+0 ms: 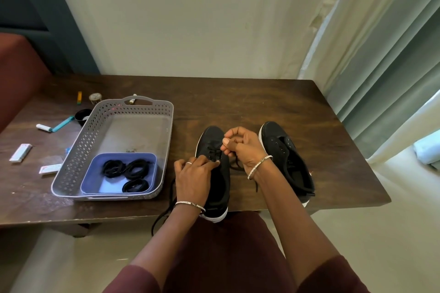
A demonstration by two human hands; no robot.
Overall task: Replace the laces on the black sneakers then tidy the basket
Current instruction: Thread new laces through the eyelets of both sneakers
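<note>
black sneaker (215, 181) sits near-centre on the wooden table (262, 102), heel past the near edge. left hand (194, 173) lies on its tongue with fingertips pinching the black lace (169, 202), right hand (240, 147) curled tight round the same lace above the far eyelets, loose ends trailing off both sides. second sneaker (281, 145) just right, eyelets bare, untouched; grey basket (78, 150) to the left, blue tray (92, 173) in its near end holding three coiled laces (126, 169).
</note>
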